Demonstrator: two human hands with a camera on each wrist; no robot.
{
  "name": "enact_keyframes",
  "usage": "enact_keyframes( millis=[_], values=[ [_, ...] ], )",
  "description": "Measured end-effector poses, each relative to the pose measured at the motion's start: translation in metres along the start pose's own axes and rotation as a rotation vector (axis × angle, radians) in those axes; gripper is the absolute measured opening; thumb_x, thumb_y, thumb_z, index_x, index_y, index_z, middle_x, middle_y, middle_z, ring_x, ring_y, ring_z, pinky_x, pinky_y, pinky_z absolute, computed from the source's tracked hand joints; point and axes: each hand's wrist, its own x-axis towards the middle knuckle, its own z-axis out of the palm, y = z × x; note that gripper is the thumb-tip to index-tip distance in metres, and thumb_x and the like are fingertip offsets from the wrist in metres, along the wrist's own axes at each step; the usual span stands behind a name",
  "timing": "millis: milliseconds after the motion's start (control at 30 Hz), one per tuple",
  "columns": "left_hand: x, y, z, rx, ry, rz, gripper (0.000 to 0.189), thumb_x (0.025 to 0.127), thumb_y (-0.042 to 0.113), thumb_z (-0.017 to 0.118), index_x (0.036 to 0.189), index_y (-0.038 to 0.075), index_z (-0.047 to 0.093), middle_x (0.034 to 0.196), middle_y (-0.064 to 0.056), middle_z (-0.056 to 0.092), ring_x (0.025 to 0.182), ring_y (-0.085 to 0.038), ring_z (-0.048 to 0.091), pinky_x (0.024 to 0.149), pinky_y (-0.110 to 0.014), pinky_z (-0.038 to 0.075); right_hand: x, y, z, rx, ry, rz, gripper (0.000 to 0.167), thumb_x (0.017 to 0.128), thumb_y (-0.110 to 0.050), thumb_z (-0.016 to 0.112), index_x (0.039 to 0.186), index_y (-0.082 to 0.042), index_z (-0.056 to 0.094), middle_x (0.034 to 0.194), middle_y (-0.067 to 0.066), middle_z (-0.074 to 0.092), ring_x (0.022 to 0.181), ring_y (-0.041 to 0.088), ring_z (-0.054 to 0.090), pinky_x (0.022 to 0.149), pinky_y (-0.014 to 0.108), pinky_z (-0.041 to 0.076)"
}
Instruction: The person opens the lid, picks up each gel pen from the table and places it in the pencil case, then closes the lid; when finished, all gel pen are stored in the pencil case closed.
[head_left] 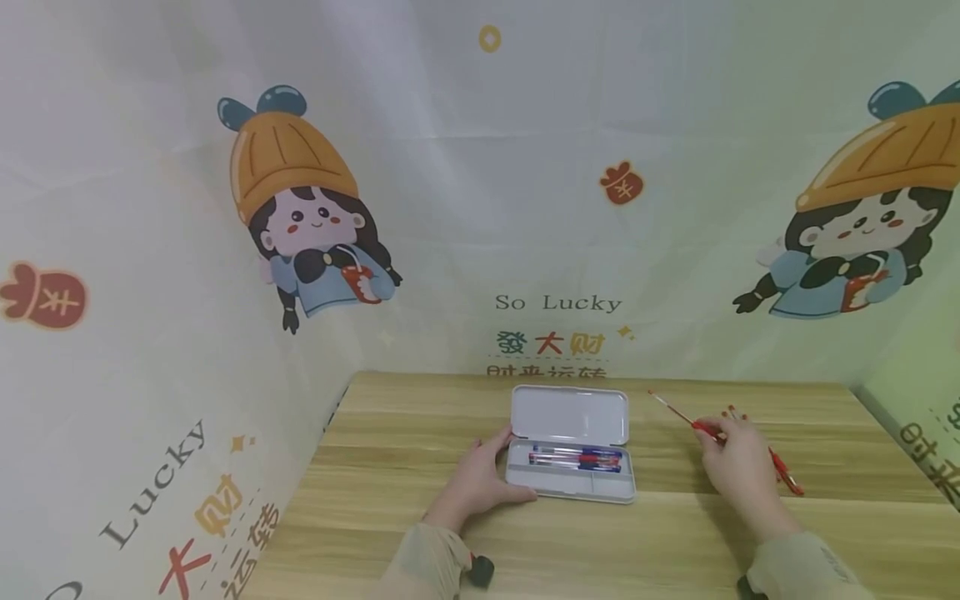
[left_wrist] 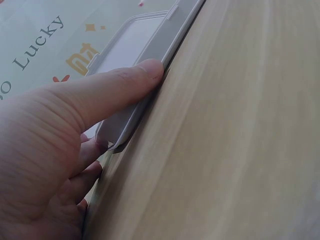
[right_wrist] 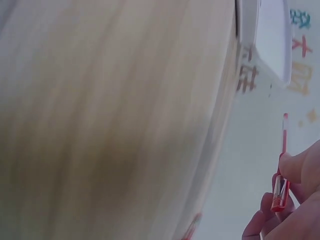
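A white pencil case [head_left: 570,414] lies with its lid raised on the table. Several blue and red pens [head_left: 576,459] rest in its long rear compartment. My left hand [head_left: 480,477] holds the case at its left end; in the left wrist view the thumb [left_wrist: 125,82] lies along the front wall and the fingers go round the corner. To the right of the case, my right hand [head_left: 738,467] pinches a red pen [right_wrist: 281,185] between thumb and fingers, its thin end aimed up and left. More red pens [head_left: 786,473] lie on the table, partly hidden by that hand.
The wooden table [head_left: 405,417] backs onto a printed cloth [head_left: 450,208] with cartoon figures, which also hangs at both sides. Smaller compartments line the front of the case.
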Motion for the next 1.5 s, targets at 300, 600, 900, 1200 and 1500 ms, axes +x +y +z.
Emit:
enact_keyframes(
  millis=[300,600,900,1200,1500],
  values=[
    [0.002,-0.001,0.0,0.011,-0.003,0.014,0.125,0.07,0.045,0.103,0.173,0.02,0.037,0.169,-0.011,0.055,0.164,-0.052,0.034,0.141,-0.065,0.019,0.004,-0.034,0.028,0.038,-0.137,-0.002,0.021,0.105,-0.008,0.07,0.12,0.003,0.077,0.119,0.03,0.071,0.109,0.044,0.068,0.089,0.061,0.06],
    [0.004,-0.002,0.0,0.015,0.0,0.022,0.126,0.07,0.045,0.103,0.173,0.019,0.037,0.169,-0.01,0.055,0.163,-0.044,0.041,0.142,-0.061,0.017,0.003,-0.057,0.053,0.062,-0.195,-0.068,0.018,0.102,-0.008,0.074,0.117,-0.001,0.081,0.12,0.027,0.074,0.111,0.043,0.071,0.096,0.064,0.062],
    [0.003,-0.002,0.0,0.008,-0.008,0.023,0.124,0.071,0.044,0.103,0.173,0.018,0.037,0.17,-0.011,0.053,0.164,-0.046,0.039,0.142,-0.062,0.017,0.0,-0.068,0.072,0.055,-0.287,-0.101,0.013,0.102,-0.011,0.077,0.113,-0.008,0.083,0.123,0.018,0.078,0.121,0.041,0.07,0.108,0.065,0.059],
    [0.002,-0.002,-0.001,0.007,0.0,0.016,0.125,0.071,0.044,0.103,0.173,0.018,0.037,0.171,-0.012,0.052,0.164,-0.051,0.035,0.141,-0.066,0.018,0.0,-0.079,0.082,0.047,-0.336,-0.17,0.01,0.1,-0.012,0.08,0.108,-0.012,0.084,0.113,0.011,0.08,0.111,0.033,0.073,0.104,0.059,0.061],
    [0.002,-0.001,0.0,0.016,-0.004,0.012,0.123,0.071,0.044,0.103,0.173,0.02,0.038,0.171,-0.011,0.052,0.164,-0.054,0.033,0.14,-0.067,0.021,-0.005,-0.085,0.086,0.019,-0.384,-0.258,0.008,0.096,-0.009,0.083,0.101,-0.015,0.086,0.103,0.004,0.081,0.105,0.028,0.074,0.1,0.055,0.062]
  ],
)
